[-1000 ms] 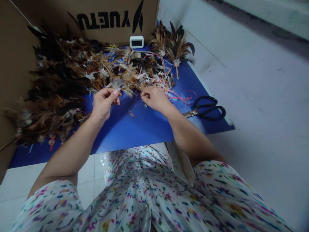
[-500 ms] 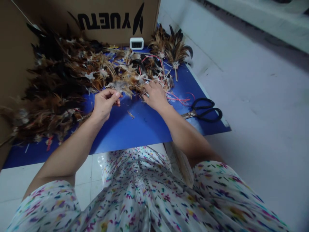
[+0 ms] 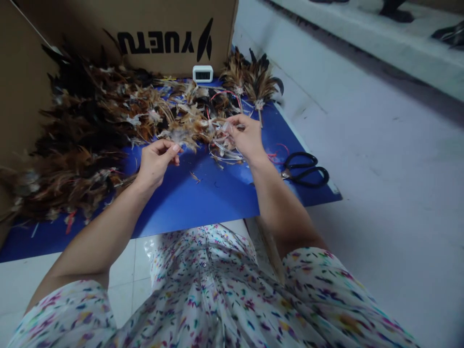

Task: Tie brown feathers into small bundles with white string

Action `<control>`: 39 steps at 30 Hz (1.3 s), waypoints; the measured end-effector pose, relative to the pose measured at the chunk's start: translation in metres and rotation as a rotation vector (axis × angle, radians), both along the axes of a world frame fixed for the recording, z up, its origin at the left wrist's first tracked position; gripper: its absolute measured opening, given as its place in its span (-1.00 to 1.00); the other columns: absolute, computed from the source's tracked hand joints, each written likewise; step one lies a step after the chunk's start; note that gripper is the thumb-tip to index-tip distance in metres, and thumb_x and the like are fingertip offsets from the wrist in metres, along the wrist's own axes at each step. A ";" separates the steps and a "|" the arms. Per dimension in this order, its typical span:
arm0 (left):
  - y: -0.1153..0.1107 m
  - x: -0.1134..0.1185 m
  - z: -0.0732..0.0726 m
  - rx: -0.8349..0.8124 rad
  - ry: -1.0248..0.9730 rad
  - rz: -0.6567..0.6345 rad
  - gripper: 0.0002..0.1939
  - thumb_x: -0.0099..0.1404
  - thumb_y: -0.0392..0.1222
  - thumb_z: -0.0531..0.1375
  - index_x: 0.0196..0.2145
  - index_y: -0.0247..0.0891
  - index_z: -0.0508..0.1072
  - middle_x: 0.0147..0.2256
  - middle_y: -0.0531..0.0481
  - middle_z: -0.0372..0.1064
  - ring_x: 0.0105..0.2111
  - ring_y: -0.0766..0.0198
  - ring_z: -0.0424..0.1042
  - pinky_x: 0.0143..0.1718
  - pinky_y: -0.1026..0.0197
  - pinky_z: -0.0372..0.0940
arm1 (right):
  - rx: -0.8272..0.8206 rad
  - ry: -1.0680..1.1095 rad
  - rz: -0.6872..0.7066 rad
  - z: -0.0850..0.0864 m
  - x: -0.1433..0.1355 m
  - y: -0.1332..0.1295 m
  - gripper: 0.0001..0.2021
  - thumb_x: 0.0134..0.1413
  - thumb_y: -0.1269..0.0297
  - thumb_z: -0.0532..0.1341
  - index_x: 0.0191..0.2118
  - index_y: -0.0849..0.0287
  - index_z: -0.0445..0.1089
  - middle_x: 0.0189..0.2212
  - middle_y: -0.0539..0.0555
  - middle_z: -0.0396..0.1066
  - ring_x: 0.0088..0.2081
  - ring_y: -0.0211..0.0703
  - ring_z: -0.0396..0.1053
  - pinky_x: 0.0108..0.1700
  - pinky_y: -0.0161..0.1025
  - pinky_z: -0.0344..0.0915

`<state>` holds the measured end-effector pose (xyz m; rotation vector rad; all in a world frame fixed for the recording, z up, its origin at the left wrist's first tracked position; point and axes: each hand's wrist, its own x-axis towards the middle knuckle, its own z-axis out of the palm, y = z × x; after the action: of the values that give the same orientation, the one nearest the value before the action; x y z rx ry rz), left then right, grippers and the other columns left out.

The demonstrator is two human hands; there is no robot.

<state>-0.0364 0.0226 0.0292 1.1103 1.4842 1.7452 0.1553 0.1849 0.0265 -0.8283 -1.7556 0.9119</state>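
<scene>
My left hand point(image 3: 159, 159) is closed in a pinch at the near side of the feather pile. Pale grey fluff point(image 3: 179, 135) lies just beyond its fingertips; what the pinch holds, if anything, is too small to make out. To the right, my right hand point(image 3: 247, 137) has its thumb and fingers closed on a tangle of pale strips point(image 3: 226, 150), some of which loop down to the table. Brown and tan feathers point(image 3: 195, 116) lie beside and behind the tangle. Black-handled scissors point(image 3: 308, 169) rest right of my right forearm, blades partly hidden by it.
A large heap of dark and brown feathers point(image 3: 90, 116) covers the left of the blue table point(image 3: 203, 203). Tied feather bunches point(image 3: 258, 82) stand at the back right, near a small white digital clock point(image 3: 202, 74). A cardboard box point(image 3: 170, 19) walls off the back.
My right hand has risen from the feathers and shifted slightly right, closing on the pale strips and lifting them. My left hand keeps its pinch nearly in place. The view has tilted a little.
</scene>
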 end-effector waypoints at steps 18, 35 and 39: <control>-0.001 -0.001 -0.001 -0.034 -0.005 -0.004 -0.66 -0.03 0.00 0.46 -0.51 -0.29 0.49 -0.57 0.04 0.44 -0.65 0.43 0.32 -0.58 0.34 0.32 | -0.190 0.197 -0.101 0.009 0.012 0.016 -0.61 0.16 -0.08 0.22 -0.50 0.12 0.34 -0.58 -0.06 0.23 -0.53 -0.31 0.22 -0.45 -0.31 0.26; -0.001 -0.001 -0.002 -0.018 0.002 -0.012 -0.69 -0.02 0.00 0.46 -0.51 -0.28 0.53 -0.57 0.03 0.45 -0.64 0.43 0.33 -0.59 0.36 0.31 | -0.030 0.122 -0.171 -0.008 0.020 0.046 -0.85 0.27 0.20 0.12 -0.19 0.12 0.38 -0.42 -0.01 0.42 -0.34 -0.21 0.47 -0.18 -0.14 0.43; -0.001 -0.001 -0.002 -0.022 0.007 -0.006 -0.69 -0.01 -0.01 0.46 -0.51 -0.28 0.51 -0.56 0.03 0.44 -0.64 0.43 0.33 -0.59 0.36 0.31 | 0.086 0.042 -0.211 -0.014 0.027 0.056 -0.74 0.32 0.13 0.06 -0.10 0.15 0.38 -0.32 0.07 0.46 -0.25 -0.15 0.49 -0.11 -0.07 0.43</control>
<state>-0.0373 0.0219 0.0267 1.1088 1.4995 1.7185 0.1821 0.2410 0.0126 -0.9123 -1.6238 0.7048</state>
